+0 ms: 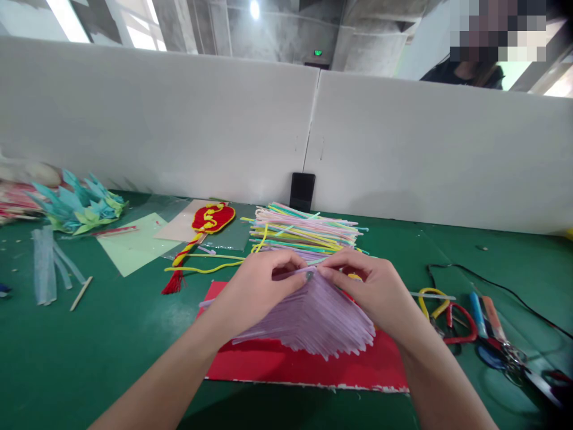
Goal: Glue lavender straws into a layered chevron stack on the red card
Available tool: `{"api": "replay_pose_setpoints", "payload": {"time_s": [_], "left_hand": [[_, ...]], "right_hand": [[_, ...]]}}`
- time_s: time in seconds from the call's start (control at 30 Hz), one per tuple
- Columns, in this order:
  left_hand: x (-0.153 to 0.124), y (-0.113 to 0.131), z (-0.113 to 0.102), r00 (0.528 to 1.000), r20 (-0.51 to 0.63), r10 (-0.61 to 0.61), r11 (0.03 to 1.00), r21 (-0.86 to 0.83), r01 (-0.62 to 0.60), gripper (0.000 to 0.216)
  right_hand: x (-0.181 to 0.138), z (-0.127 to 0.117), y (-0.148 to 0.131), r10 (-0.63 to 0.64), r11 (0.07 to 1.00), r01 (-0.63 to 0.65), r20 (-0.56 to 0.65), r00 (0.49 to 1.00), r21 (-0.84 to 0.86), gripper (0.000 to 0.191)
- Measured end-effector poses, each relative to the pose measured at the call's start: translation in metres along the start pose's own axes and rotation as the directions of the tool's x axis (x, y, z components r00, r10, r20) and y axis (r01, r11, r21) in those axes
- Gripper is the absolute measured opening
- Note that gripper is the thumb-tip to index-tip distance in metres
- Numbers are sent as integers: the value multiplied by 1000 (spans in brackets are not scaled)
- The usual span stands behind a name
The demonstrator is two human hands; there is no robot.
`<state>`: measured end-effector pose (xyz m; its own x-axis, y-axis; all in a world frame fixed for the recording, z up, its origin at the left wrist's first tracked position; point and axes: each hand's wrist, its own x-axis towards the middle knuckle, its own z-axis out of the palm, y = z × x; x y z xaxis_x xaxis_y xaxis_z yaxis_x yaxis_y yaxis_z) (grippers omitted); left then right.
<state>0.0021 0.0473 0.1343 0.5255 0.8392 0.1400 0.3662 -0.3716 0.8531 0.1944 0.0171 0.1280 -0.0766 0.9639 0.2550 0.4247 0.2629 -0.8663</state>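
A fan-shaped piece made of many lilac pipe cleaners [308, 316] lies above a red board [277, 361], its rows bent to a ridge in the middle. At its top edge my left hand [271, 278] pinches the lilac pipe cleaners between thumb and forefinger. Close beside it, my right hand [364, 280] pinches the same edge, the fingertips almost meeting at the ridge. Just beyond the hands is a pile of loose pipe cleaners [304, 230] in pink, yellow, green and lilac. Part of the top edge is hidden by the fingers.
A black phone [302, 191] leans on the white partition [179, 119]. To the left are a red and yellow fan ornament [213, 218], green paper [136, 242] and a teal folded-paper piece [80, 203]. On the right lie pliers [461, 322], scissors [514, 352] and a black cable [501, 286]. A person [465, 73] is behind the partition.
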Motion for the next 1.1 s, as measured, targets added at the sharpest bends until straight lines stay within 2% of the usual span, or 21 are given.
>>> {"api": "replay_pose_setpoints", "payload": {"time_s": [0.7, 0.97, 1.1], "left_hand": [[-3, 3, 2, 1000, -24, -11, 998, 55, 12, 13], [-1, 2, -2, 1000, 7, -21, 1000, 1, 21, 15], [1, -2, -4, 999, -14, -39, 999, -12, 39, 16]], "right_hand": [[0, 2, 0, -3, 998, 3, 2, 1000, -60, 10], [0, -7, 1, 45, 998, -45, 5, 999, -36, 16], [-1, -15, 0, 93, 992, -84, 108, 990, -90, 20]]}}
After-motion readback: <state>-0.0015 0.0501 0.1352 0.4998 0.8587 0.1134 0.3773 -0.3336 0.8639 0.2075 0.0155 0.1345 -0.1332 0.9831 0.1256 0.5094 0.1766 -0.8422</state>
